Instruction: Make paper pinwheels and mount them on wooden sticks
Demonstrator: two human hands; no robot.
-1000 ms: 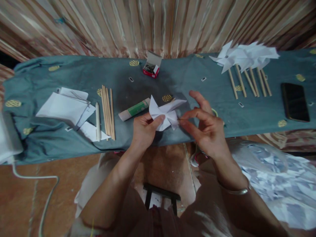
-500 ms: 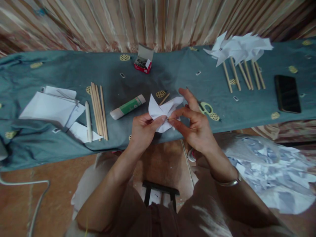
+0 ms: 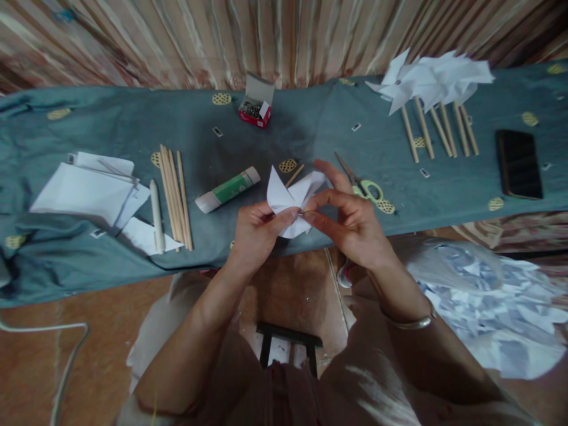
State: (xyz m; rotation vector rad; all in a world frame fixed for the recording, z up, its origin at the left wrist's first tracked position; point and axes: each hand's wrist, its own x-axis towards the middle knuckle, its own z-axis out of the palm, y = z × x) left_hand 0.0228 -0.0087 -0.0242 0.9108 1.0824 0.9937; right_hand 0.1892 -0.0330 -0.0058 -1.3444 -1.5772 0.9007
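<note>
A white folded paper pinwheel (image 3: 288, 198) is pinched at its left side and centre by my left hand (image 3: 257, 234). My right hand (image 3: 348, 222) has its thumb and index finger pressed together at the pinwheel's middle, on a tiny pin-like thing too small to make out well. One wooden stick (image 3: 294, 176) shows behind the paper. Green-handled scissors (image 3: 366, 188) lie beside my right hand. Left of the pinwheel rests a green and white glue stick (image 3: 228, 190). Farther back stands an open red box (image 3: 255, 115) of small metal pieces.
Several finished pinwheels (image 3: 437, 77) on sticks lie at the back right, near a black phone (image 3: 519, 164). At left are white paper sheets (image 3: 84, 192), a white pen-like tool (image 3: 157, 216) and wooden sticks (image 3: 173, 198). A bag of paper scraps (image 3: 492, 302) sits below right.
My right hand's raised fingers have shifted slightly left, and more of the scissors' blades shows. The view has moved a little. Both hands keep their grip on the paper's centre.
</note>
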